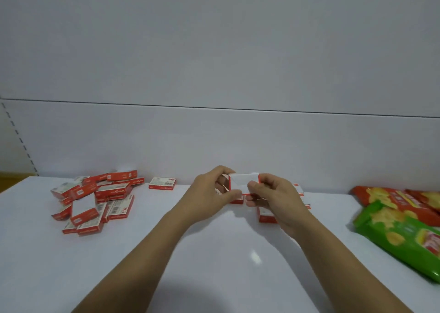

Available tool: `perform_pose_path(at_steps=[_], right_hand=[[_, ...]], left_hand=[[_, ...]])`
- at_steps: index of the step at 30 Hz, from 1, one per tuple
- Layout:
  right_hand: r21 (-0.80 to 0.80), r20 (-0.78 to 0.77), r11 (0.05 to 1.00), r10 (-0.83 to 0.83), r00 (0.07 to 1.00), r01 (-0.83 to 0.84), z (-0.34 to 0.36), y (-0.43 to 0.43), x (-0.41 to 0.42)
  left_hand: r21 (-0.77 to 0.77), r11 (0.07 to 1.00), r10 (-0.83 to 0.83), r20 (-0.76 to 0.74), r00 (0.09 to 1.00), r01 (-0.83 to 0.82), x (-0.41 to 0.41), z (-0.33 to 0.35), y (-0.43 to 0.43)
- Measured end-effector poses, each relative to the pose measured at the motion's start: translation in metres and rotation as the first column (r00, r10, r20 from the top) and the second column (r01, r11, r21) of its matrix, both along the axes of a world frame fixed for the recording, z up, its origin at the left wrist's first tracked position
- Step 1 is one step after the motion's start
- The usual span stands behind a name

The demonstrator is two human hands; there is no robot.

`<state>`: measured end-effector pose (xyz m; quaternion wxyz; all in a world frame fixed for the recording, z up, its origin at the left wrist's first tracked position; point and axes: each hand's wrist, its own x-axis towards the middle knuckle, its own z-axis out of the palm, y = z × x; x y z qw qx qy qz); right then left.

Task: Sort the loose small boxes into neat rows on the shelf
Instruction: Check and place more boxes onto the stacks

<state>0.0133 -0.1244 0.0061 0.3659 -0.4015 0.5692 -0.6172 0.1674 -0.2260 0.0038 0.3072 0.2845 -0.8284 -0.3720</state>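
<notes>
My left hand (209,191) and right hand (273,196) both pinch one small box (244,182) at frame centre. Set down crooked, it could knock the row (266,215) beneath askew.

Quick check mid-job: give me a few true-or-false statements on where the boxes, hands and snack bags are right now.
1. The left hand and the right hand both hold one small box. True.
2. The loose pile of boxes lies right of the hands. False: it lies to their left.
3. A green snack bag lies at the right end of the shelf. True.
4. The shelf is black. False: it is white.
</notes>
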Motion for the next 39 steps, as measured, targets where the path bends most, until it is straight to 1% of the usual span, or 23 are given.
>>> perform_pose_path(at_steps=[2, 4, 7, 10, 12, 16, 20, 22, 24, 26, 28, 31, 33, 36, 37, 39], right_hand=[[-0.001, 0.017, 1.0, -0.025, 1.0, 0.025, -0.008, 0.005, 0.001], [0.023, -0.016, 0.998, -0.062, 0.998, 0.062, -0.016, 0.009, 0.004], [0.004, -0.027, 0.999, -0.048, 0.998, 0.048, -0.02, 0.012, 0.011], [-0.044, -0.048, 0.999, -0.025, 0.999, 0.022, -0.018, 0.013, 0.018], [-0.062, -0.028, 0.998, -0.019, 0.999, 0.017, -0.018, 0.014, 0.021], [-0.042, 0.002, 0.999, -0.002, 1.0, 0.002, -0.018, 0.015, 0.018], [-0.012, 0.021, 1.0, -0.003, 1.0, 0.003, -0.019, 0.015, 0.015], [-0.018, 0.078, 0.999, 0.029, 0.997, -0.028, -0.019, 0.015, 0.014], [-0.056, 0.219, 0.994, 0.102, 0.97, -0.092, -0.017, 0.015, 0.015], [-0.084, 0.355, 0.989, 0.141, 0.924, -0.119, -0.013, 0.015, 0.014], [-0.055, 0.383, 0.994, 0.111, 0.917, -0.097, -0.012, 0.015, 0.013], [0.036, 0.33, 0.997, 0.052, 0.943, -0.067, -0.015, 0.014, 0.011], [0.044, 0.299, 0.998, 0.026, 0.954, -0.041, -0.014, 0.014, 0.009], [0.017, 0.276, 1.0, -0.005, 0.961, 0.0, -0.011, 0.016, 0.003], [0.019, 0.264, 1.0, -0.01, 0.964, 0.005, -0.011, 0.016, 0.002], [0.042, 0.221, 0.999, -0.019, 0.975, 0.01, -0.011, 0.017, 0.001]], left_hand=[[0.113, 0.993, -0.003, -0.104, 0.995, 0.015, -0.006, -0.01, 0.001], [0.147, 0.989, 0.016, -0.153, 0.988, 0.007, -0.006, -0.021, 0.007], [0.062, 0.996, 0.077, -0.145, 0.986, -0.068, 0.002, -0.031, 0.016], [0.015, 0.996, 0.094, -0.199, 0.975, -0.093, 0.01, -0.027, 0.02], [0.005, 0.995, 0.1, -0.224, 0.969, -0.102, 0.011, -0.024, 0.019], [0.014, 0.994, 0.105, -0.23, 0.967, -0.105, 0.009, -0.025, 0.021], [-0.048, 0.993, 0.097, -0.237, 0.967, -0.111, 0.008, -0.027, 0.02], [-0.08, 0.99, 0.091, -0.257, 0.962, -0.115, 0.008, -0.03, 0.018], [-0.131, 0.985, 0.07, -0.283, 0.957, -0.111, 0.007, -0.032, 0.016], [-0.213, 0.971, 0.037, -0.298, 0.954, -0.104, 0.007, -0.034, 0.014], [-0.27, 0.958, 0.011, -0.3, 0.954, -0.096, 0.006, -0.035, 0.014], [-0.325, 0.944, -0.033, -0.253, 0.967, -0.053, 0.006, -0.036, 0.015], [-0.274, 0.962, -0.046, -0.175, 0.984, -0.003, 0.007, -0.034, 0.017], [-0.051, 0.998, -0.041, -0.106, 0.994, 0.036, 0.006, -0.03, 0.025], [0.016, 0.999, -0.043, -0.116, 0.992, 0.045, 0.005, -0.03, 0.027], [0.108, 0.992, -0.038, -0.186, 0.982, 0.059, 0.003, -0.029, 0.029]])
